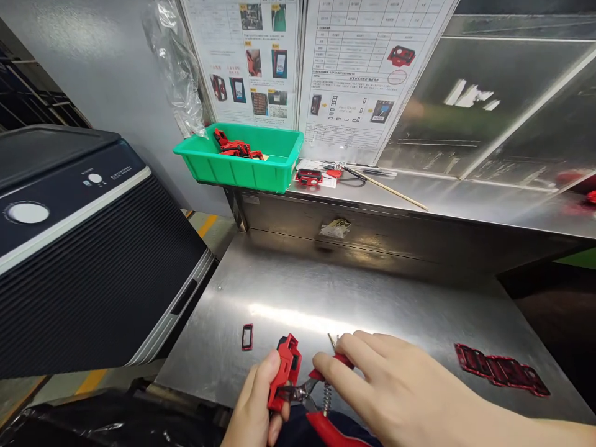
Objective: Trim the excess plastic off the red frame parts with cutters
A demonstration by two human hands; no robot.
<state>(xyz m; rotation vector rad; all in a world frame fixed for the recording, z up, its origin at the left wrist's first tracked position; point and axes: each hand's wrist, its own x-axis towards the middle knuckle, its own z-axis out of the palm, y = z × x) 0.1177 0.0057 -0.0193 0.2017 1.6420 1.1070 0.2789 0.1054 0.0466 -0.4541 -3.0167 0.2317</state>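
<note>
Nippers [333, 430] held in right grip [395, 382], red plastic housing [284, 372] pinched in left grip [254, 397]; blades [288, 393] perhaps at lower edge; snip flush, steadily.

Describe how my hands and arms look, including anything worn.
The left hand and right hand are both ungloved, with no ring or bracelet showing. The right forearm, where visible, shows no sleeve or watch. The left forearm is out of frame, so any sleeve there is unknown.

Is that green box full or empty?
Neither: the green box is partly filled. Red parts lie inside toward the left, and bare green shows inside at the right.
</note>
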